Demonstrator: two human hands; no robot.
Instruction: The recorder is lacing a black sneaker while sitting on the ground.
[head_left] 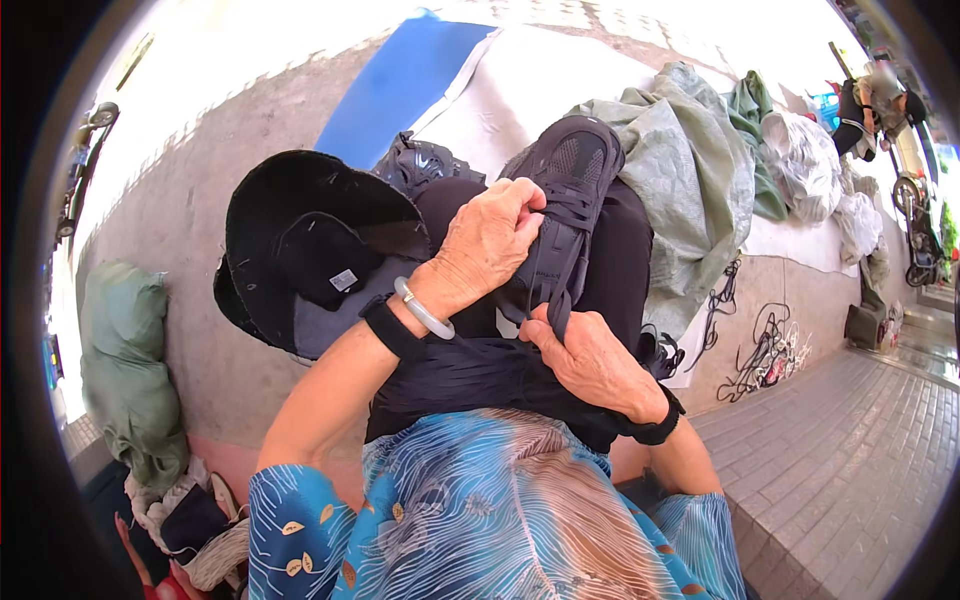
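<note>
A dark grey-black sneaker (578, 160) rests on my lap, its toe pointing away from me. Black shoelaces (571, 212) cross over its tongue. My left hand (487, 240) is closed at the left side of the lacing, thumb and fingers pinching a lace; the fingertips are partly hidden. At the heel end, my right hand (590, 365) pinches a hanging length of black lace between thumb and forefinger. A bundle of loose black laces (465, 375) lies across my lap, below both hands.
To the left sits a black fabric piece shaped like a wide-brimmed hat (265, 215). Grey-green sheeting (690, 150) and white plastic bags (800, 165) lie at right. Tangled cords (765, 350) are on the floor. A stuffed green sack (130, 350) stands far left; a person (870, 105) is far right.
</note>
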